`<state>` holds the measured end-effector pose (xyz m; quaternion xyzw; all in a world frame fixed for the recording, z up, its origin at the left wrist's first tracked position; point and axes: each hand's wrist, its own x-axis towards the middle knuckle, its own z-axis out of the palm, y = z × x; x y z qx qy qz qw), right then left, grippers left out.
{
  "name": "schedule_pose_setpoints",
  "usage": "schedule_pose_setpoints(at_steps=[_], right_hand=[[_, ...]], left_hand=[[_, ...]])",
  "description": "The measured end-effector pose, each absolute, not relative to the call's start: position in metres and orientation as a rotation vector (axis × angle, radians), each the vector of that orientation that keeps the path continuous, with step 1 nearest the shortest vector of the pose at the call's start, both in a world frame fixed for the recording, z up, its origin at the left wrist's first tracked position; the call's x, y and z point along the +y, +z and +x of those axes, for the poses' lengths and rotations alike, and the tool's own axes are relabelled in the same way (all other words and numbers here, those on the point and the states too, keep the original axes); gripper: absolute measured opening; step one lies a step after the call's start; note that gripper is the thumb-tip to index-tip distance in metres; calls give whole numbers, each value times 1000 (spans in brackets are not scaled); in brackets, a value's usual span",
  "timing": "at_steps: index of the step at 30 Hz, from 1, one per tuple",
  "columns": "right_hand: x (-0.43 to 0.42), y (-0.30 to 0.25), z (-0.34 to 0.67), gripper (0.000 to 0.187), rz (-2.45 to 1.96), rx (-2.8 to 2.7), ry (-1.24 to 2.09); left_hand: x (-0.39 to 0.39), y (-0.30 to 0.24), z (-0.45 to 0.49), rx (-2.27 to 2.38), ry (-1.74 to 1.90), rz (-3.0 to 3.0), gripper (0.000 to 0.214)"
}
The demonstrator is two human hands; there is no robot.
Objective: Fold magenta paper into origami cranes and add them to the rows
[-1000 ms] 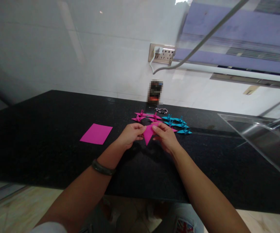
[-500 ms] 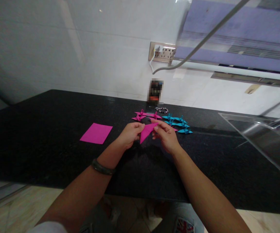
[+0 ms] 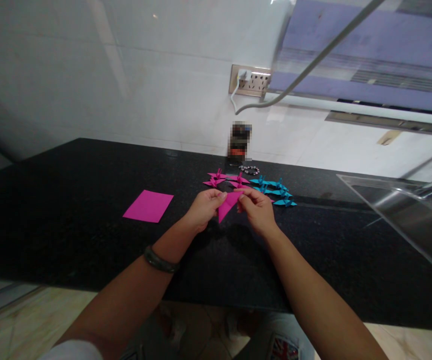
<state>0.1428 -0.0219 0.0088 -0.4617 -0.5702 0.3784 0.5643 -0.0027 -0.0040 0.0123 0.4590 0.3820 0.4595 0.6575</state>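
Observation:
A pink sheet of origami paper [image 3: 228,205], folded to a pointed triangle, is held up just above the counter. My left hand [image 3: 203,209] pinches its left side between thumb and fingers. At its upper right corner my right hand [image 3: 258,210] grips the paper with thumb and fingertips. Behind my hands stand several pink paper cranes [image 3: 216,178] and several blue paper cranes [image 3: 279,186], partly hidden by my right hand. A flat pink square of paper [image 3: 148,206] lies to the left of my left hand.
The black counter [image 3: 69,220] runs along a white tiled wall. A beaded bracelet [image 3: 249,170] and a blurred-out object [image 3: 240,141] are at the back. A steel sink [image 3: 426,220] is at the right. A plugged-in cable [image 3: 313,65] hangs across the wall.
The folded pink paper has turned slightly between my fingers, and its lower point has shifted a little right. My left hand has moved slightly right, toward my right hand.

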Motion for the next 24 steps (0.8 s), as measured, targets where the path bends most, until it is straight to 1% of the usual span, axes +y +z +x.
schedule_pose_setpoints(at_steps=[12,20,24], right_hand=[[-22,8,142,24,-989,-1276,974],[-18,4,142,20,-846,-1033,1212],[-17,5,143,15,-884,-989,1174]], left_hand=[[0,9,-4,851,1101,1125,23],[-1,11,-4,846,1134,1182,24],[-1,10,-3,848,1118,1162,25]])
